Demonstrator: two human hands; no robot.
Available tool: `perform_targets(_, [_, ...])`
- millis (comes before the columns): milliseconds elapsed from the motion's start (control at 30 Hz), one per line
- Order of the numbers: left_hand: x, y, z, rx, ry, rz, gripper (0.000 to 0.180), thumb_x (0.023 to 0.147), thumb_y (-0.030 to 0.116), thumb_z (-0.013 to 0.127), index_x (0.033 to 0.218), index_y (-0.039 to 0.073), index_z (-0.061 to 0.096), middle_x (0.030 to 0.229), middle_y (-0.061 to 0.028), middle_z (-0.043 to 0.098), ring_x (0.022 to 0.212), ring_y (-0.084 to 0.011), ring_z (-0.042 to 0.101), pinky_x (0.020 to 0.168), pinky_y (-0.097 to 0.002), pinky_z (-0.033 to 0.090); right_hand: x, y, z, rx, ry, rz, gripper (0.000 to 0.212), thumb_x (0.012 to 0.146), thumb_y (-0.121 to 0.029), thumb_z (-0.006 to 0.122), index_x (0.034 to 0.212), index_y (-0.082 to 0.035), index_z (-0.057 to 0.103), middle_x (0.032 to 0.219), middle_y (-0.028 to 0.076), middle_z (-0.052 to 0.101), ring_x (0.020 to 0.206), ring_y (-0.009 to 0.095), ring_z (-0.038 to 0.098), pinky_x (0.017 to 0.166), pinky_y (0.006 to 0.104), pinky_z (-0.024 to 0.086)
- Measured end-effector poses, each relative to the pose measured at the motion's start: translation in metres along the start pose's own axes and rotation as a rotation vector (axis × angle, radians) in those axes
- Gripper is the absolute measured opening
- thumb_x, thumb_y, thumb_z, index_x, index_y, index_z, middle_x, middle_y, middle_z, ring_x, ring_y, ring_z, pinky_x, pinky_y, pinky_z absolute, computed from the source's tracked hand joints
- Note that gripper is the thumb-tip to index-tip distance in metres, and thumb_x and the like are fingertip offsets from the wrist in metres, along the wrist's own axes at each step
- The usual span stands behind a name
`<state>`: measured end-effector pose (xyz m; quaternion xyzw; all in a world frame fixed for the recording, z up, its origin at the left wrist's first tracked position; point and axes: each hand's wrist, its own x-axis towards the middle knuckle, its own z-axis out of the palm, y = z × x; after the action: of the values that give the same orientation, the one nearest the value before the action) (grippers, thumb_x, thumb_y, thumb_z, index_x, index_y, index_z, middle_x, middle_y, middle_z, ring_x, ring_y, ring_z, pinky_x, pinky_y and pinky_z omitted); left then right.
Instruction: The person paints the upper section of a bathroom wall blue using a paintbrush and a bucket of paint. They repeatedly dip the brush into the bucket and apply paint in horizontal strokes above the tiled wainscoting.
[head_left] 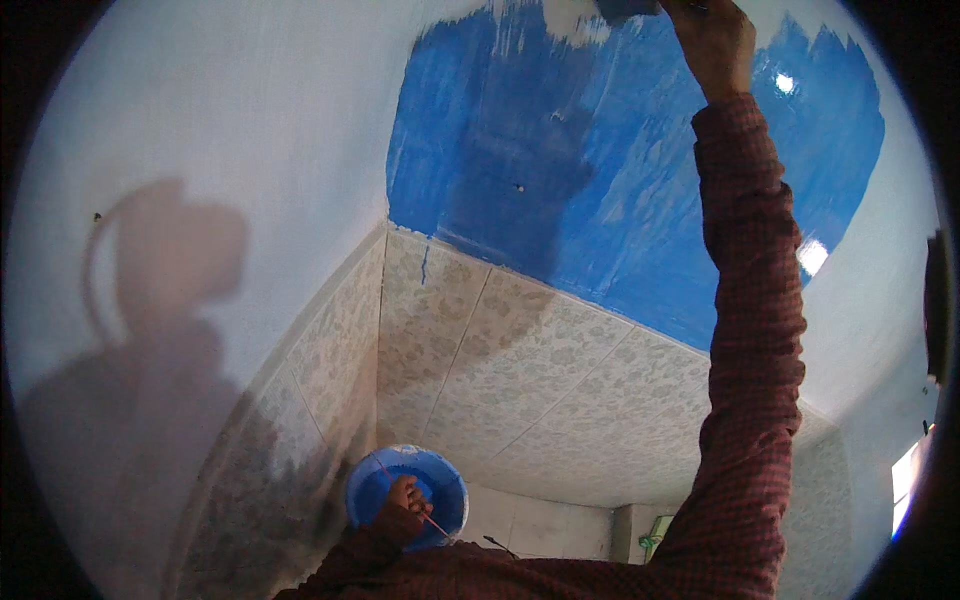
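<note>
My right arm reaches up to the top edge of the view, where my right hand [716, 45] is closed on a paintbrush [627, 9]. Only the brush's wide dark end shows; the top of the picture cuts off the rest. It lies against the upper part of a glossy blue painted patch [650, 190], by a ragged strip of pale wall. Low in the view, my left hand [408, 494] is closed around the thin reddish handle [383, 467] of a round blue bucket [456, 489]. Blue paint [378, 487] shows inside the bucket, below my fingers.
Floral wall tiles [520, 360] run below the painted patch, with one blue drip [424, 262] near the corner. A pale wall [260, 130] stands at the left and carries my shadow. Bright light enters through an opening [908, 482] at the right. A green item [655, 535] sits low down.
</note>
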<state>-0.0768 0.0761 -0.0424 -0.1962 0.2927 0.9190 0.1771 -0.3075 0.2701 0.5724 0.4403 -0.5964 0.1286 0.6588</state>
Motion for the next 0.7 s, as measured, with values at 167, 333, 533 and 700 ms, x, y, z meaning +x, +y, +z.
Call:
perform_targets(167, [0.001,-0.004,-0.005,0.093,-0.069,0.076,0.017,0.083,0.018,0.050,0.078,0.013,0.035,0.061,0.0025,0.026,0.053,-0.0109,0.030,0.062,-0.0301,0.038,-0.059,-0.034,-0.002,-0.226,-0.106,-0.094,0.020,0.075,-0.016,0.065,0.093,-0.009,0.064,0.088,0.007,0.064,0.076,0.026,0.060,0.068,0.0309,0.048])
perform_targets(333, [-0.003,-0.004,-0.010,0.230,-0.258,0.182,0.023,0.080,0.003,0.049,0.095,0.010,0.033,0.073,0.0002,0.030,0.060,-0.0092,0.031,0.065,-0.0300,0.039,-0.144,-0.096,0.002,-0.170,-0.421,-0.025,0.023,0.073,-0.012,0.066,0.096,-0.011,0.062,0.092,0.005,0.063,0.082,0.022,0.059,0.068,0.0317,0.049])
perform_targets(533, [-0.003,-0.007,-0.016,0.379,-0.281,0.295,0.027,0.079,0.001,0.049,0.097,0.010,0.032,0.073,-0.0002,0.029,0.062,-0.0094,0.032,0.066,-0.0294,0.040,-0.149,-0.104,-0.006,0.093,-0.437,0.208,0.016,0.075,-0.012,0.065,0.092,-0.009,0.064,0.085,0.005,0.065,0.074,0.018,0.060,0.065,0.0284,0.048])
perform_targets(700, [0.000,-0.005,-0.014,0.225,-0.177,0.183,0.029,0.077,-0.005,0.049,0.098,0.007,0.033,0.072,-0.0007,0.029,0.062,-0.0097,0.032,0.064,-0.0299,0.040,-0.082,-0.027,-0.004,0.118,-0.355,0.425,0.014,0.080,-0.012,0.061,0.088,-0.001,0.064,0.083,0.005,0.066,0.076,0.010,0.059,0.068,0.0259,0.047])
